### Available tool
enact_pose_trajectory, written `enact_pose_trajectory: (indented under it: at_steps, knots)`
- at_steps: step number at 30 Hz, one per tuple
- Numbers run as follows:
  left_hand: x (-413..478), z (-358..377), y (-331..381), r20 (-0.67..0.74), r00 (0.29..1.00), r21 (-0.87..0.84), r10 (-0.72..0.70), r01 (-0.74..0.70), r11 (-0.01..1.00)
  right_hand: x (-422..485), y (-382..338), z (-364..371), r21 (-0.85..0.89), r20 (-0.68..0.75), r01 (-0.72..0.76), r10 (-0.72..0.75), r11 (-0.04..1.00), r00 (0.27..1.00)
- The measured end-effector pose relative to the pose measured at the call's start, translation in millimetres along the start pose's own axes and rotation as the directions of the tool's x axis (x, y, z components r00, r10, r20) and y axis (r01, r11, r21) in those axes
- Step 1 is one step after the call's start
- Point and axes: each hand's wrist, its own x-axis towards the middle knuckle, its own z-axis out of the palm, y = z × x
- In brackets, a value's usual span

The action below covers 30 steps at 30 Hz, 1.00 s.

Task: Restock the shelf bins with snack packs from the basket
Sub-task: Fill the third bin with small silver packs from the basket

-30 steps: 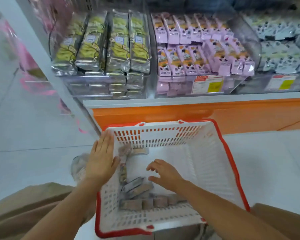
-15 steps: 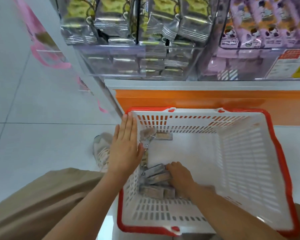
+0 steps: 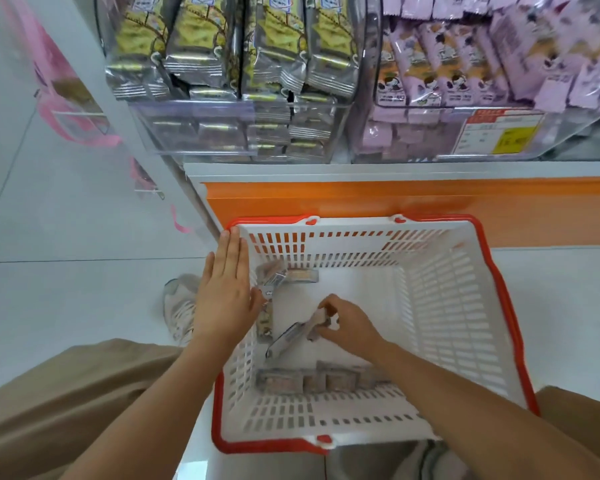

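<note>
Pinched a silver snack pack [image 3: 289, 338] by one end, low inside the white basket [image 3: 465, 306].
Gripped it with the right hand [image 3: 349, 329], fingers curled round that end; laid the left hand [image 3: 226, 289] flat, fingers straight, on the basket's left rim. Saw more packs [image 3: 312, 381] along the near wall, below the stocked shelf bins [image 3: 229, 133].

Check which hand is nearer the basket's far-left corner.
Left. The left hand lies flat along the basket rim, fingers reaching that corner; the right hand is down inside the basket, pinching a snack pack.
</note>
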Motion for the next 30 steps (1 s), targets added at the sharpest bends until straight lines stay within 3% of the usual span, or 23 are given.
enact_pose_trajectory:
  at_steps: [4, 9, 11, 13, 15, 17, 20, 25, 30]
  knots:
    - [0, -5, 3, 0.023, 1.000, 0.079, 0.001, -0.002, 0.997, -16, -17, -43, 0.231, -0.137, -0.018, 0.051, 0.973, 0.989]
    - [0, -19, 31, -0.085, 0.992, -0.132, 0.095, -0.106, 0.986, -36, -36, -101, 0.415, -0.253, 0.033, 0.080, 0.909, 0.964]
    - [0, -36, 64, 0.035, 0.992, -0.430, 0.123, -0.096, 0.898, -47, -46, -122, 0.445, -0.301, 0.087, 0.057, 0.891, 0.952]
    - [0, -53, 99, 0.144, 0.968, -0.715, 0.206, -0.042, 0.698, -60, -58, -142, 0.466, -0.365, 0.145, 0.040, 0.873, 0.930]
    - [1, -67, 129, 0.134, 0.939, -0.853, 0.316, -0.053, 0.520, -74, -71, -160, 0.478, -0.447, 0.210, 0.031, 0.853, 0.894]
    - [0, -81, 154, 0.067, 0.928, -0.901, 0.367, -0.102, 0.422, -88, -81, -178, 0.492, -0.524, 0.279, 0.024, 0.825, 0.851]
    - [1, -106, 182, -0.038, 0.945, -0.929, 0.323, -0.153, 0.338, -112, -89, -206, 0.479, -0.587, 0.342, 0.005, 0.808, 0.810]
    - [6, -142, 219, -0.114, 0.952, -0.932, 0.283, -0.201, 0.300, -150, -87, -235, 0.320, -0.569, 0.332, -0.099, 0.887, 0.816]
    - [9, -173, 262, -0.148, 0.923, -0.950, 0.355, -0.232, 0.208, -175, -86, -272, 0.218, -0.664, 0.351, -0.125, 0.911, 0.737]
